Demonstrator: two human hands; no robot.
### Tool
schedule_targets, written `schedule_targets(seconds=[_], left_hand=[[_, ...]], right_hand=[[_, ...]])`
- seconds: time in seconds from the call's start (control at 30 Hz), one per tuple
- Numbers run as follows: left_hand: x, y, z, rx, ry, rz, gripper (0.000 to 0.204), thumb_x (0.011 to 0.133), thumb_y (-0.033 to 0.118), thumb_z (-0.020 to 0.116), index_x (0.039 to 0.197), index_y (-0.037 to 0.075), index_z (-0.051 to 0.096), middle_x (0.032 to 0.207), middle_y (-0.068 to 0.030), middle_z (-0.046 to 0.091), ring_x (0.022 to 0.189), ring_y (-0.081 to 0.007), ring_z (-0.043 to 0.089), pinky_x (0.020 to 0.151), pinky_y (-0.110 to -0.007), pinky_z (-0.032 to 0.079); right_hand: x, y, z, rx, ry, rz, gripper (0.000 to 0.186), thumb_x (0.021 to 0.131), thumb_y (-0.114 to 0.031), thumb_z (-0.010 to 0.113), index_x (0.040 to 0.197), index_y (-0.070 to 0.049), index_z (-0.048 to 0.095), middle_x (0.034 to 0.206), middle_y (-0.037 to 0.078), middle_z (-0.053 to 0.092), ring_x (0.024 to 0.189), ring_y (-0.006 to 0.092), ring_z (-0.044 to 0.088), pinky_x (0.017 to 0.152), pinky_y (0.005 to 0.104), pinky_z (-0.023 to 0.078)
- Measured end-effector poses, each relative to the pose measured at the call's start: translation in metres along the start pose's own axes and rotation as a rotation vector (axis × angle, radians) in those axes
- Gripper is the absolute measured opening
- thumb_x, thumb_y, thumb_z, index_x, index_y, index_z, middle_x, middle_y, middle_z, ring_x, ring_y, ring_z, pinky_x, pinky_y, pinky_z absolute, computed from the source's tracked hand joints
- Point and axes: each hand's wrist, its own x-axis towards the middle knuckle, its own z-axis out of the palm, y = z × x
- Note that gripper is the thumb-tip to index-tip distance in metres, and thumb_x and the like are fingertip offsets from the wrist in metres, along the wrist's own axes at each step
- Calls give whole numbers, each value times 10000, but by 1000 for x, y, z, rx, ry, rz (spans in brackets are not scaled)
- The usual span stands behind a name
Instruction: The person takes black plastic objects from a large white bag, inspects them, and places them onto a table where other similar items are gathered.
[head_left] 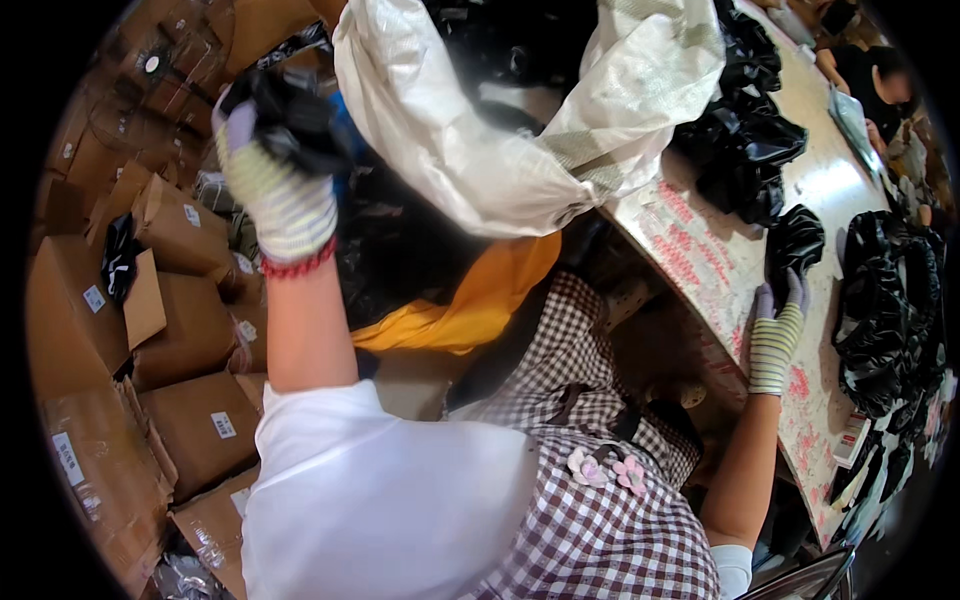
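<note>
My left hand [275, 195], in a striped knit glove, is raised at the upper left. Its fingers are closed round a crumpled black bundle [295, 125], blurred by motion; I cannot make out its exact kind. On the table at the right, my right hand [777, 335], gloved alike, has a small shiny black bundle [797, 238] between thumb and fingers. A large white woven sack [450, 150] hangs with its mouth spread between my arms, dark shiny things inside. Below its rim lies yellow-orange cloth or sheeting [470, 305].
Brown cardboard boxes [185, 325] are piled along my left. The table [685, 245] runs down the right, with more shiny black bundles [740, 140] beside the sack and a black heap [885, 310] farther right. A co-worker [875, 90] is at the far right. A fan [152, 64] stands at the back left.
</note>
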Motion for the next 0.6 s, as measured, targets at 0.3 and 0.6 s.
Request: schedule_targets(seconds=[0.3, 0.6], left_hand=[[-119, -145, -195, 1639, 26, -238, 356, 828, 168, 754, 1120, 7, 630, 1173, -158, 638, 985, -272, 649, 884, -381, 525], [-133, -297, -326, 2111, -778, -106, 211, 940, 90, 511, 1047, 37, 685, 1110, -128, 688, 990, -291, 664, 840, -344, 530]], right_hand=[[2, 5, 1, -145, -67, -38, 453, 924, -147, 659, 1342, -15, 546, 1407, 235, 497, 1297, 390, 492, 1092, 428, 404], [6, 0, 4, -87, -38, -64, 439, 914, -109, 651, 1331, -13, 548, 1421, 228, 486, 1285, 388, 500, 1065, 420, 430]])
